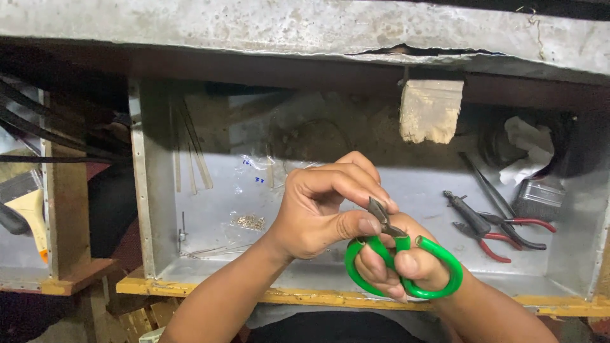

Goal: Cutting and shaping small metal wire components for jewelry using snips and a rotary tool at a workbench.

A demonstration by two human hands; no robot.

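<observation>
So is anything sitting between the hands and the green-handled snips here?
Nothing visible does. The right hand already has its fingers through the loops of the green-handled snips, and the left hand pinches right at the short blades. Whatever it may hold there is too small to make out. The pliers lie apart in the tray.

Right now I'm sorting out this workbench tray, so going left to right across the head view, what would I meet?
Paintbrush → thin sticks → small pile of metal bits → left hand → green-handled scissors in the right hand → red-handled pliers → wire brush.
</observation>
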